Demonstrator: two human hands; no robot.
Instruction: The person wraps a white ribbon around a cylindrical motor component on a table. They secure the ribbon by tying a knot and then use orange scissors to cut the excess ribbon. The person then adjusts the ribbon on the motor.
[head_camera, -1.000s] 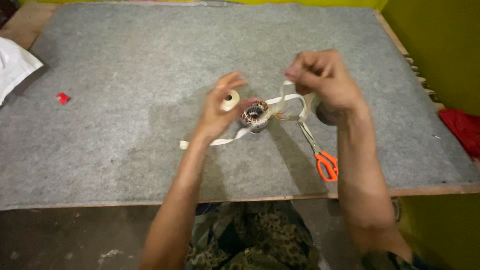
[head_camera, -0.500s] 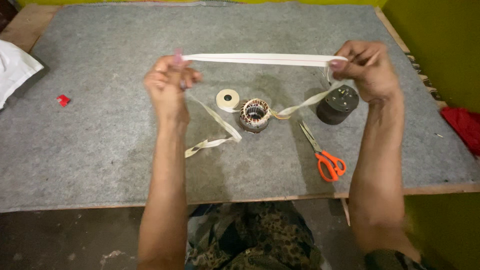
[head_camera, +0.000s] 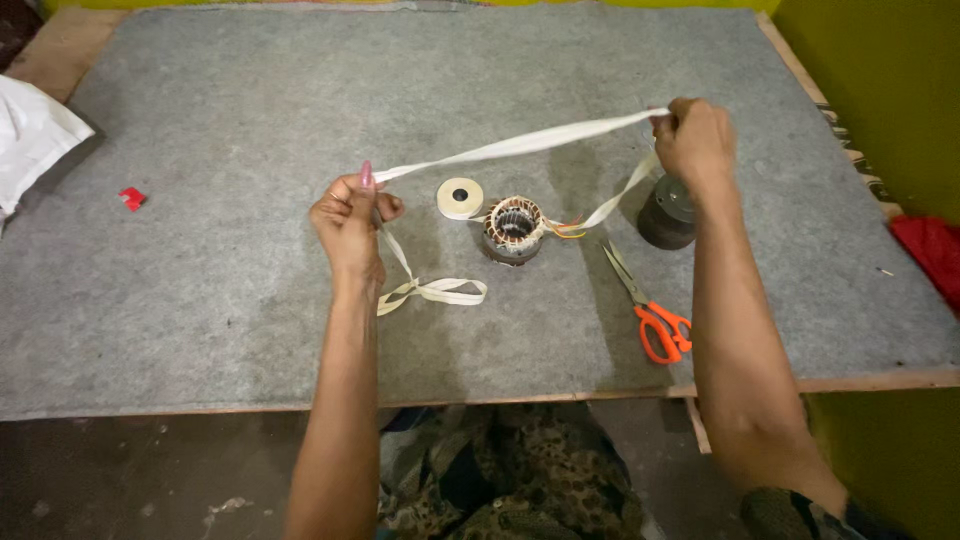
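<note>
Left hand (head_camera: 350, 215) pinches one end of the white tape strip (head_camera: 520, 145), right hand (head_camera: 692, 140) clenches the other; strip is stretched taut in the air above the motor stator (head_camera: 514, 228), which sits on the grey felt counter (head_camera: 200, 300)

Tape's tail runs from the right hand down to the stator; a loose looped end (head_camera: 432, 291) hangs from the left hand, front-left of the stator

Risks, my read:
- pull harder and the tail could tip or drag the stator toward the dark round part (head_camera: 667, 213) on its right
- thin pinch on the left could slip, strip goes slack
- slack loop could snag the small tape roll (head_camera: 460, 196) just left of the stator

Versus half a second ago: strip was level, now right end is higher, left hand lower and nearer the stator. Orange scissors (head_camera: 655, 315) unmoved
</note>
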